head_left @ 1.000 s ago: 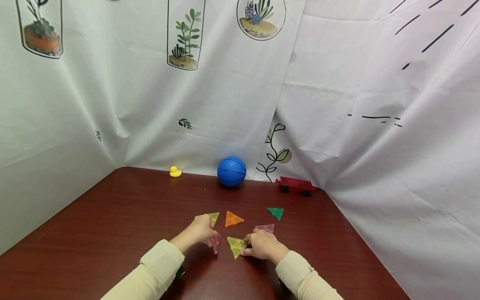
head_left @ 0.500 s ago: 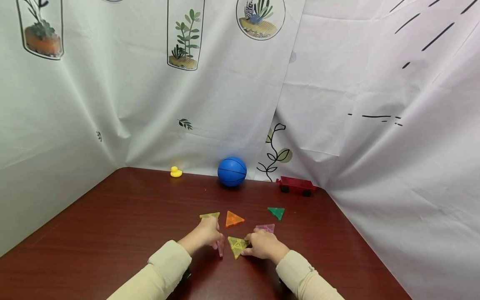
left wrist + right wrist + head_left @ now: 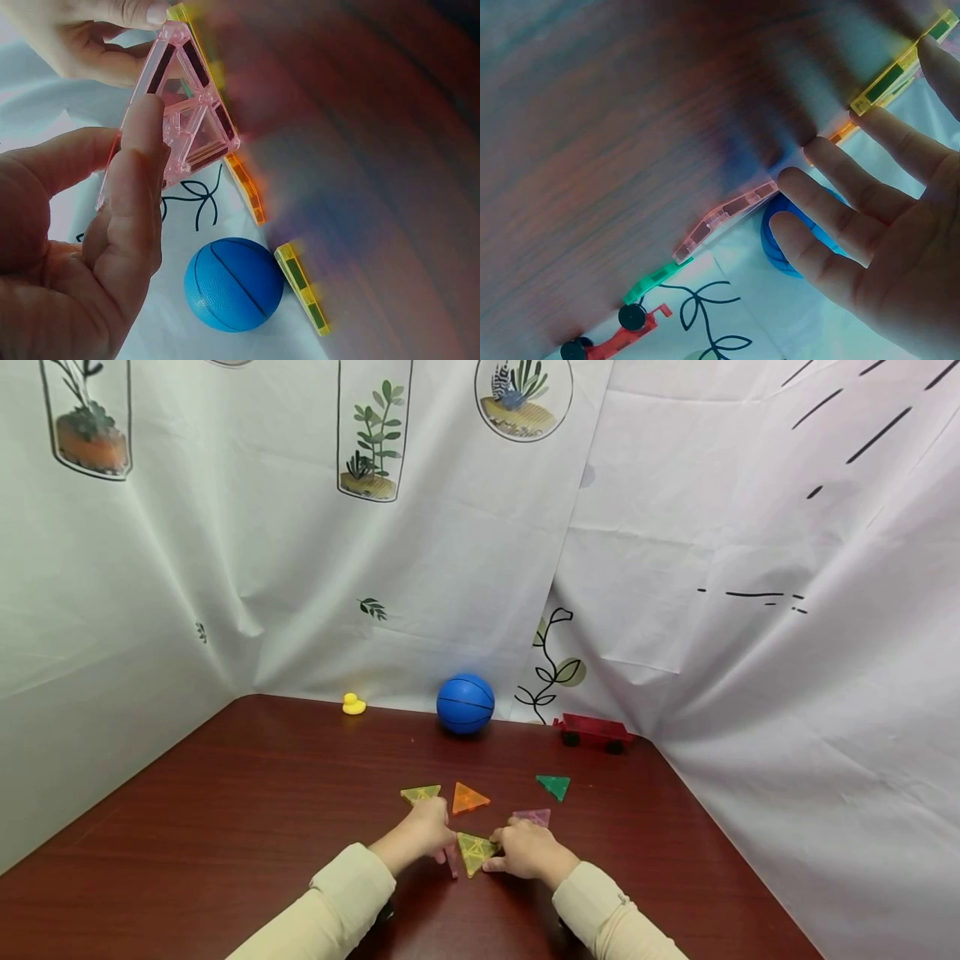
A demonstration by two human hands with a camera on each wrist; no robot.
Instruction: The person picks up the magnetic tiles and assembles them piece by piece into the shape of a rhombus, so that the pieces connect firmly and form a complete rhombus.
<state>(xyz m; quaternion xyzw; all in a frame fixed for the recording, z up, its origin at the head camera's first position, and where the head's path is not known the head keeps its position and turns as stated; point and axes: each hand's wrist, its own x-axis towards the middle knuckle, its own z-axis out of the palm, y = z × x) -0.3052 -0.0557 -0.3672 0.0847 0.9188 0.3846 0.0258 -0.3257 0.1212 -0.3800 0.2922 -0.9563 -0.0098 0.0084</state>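
Note:
In the head view my left hand point(image 3: 426, 828) pinches a translucent pink triangular magnetic tile point(image 3: 452, 862) between thumb and fingers. The tile stands on edge at the left side of a yellow triangular magnetic tile point(image 3: 472, 850) lying flat. Close up in the left wrist view, the pink tile's lower edge meets or nearly meets the yellow one; I cannot tell whether they touch. My right hand point(image 3: 531, 850) holds the yellow tile by its right corner with thumb and index finger. Its other fingers spread over the table in the right wrist view.
Behind the hands lie another yellow tile point(image 3: 420, 792), an orange tile point(image 3: 469, 799), a pinkish-purple tile point(image 3: 534, 817) and a green tile point(image 3: 554, 786). Along the back edge are a yellow duck point(image 3: 353, 704), a blue ball point(image 3: 465, 703) and a red wagon point(image 3: 594, 730). White printed cloth hangs behind.
My left hand has moved right and slightly nearer with the pink tile, bringing it up beside the yellow tile. The right hand and yellow tile have stayed put.

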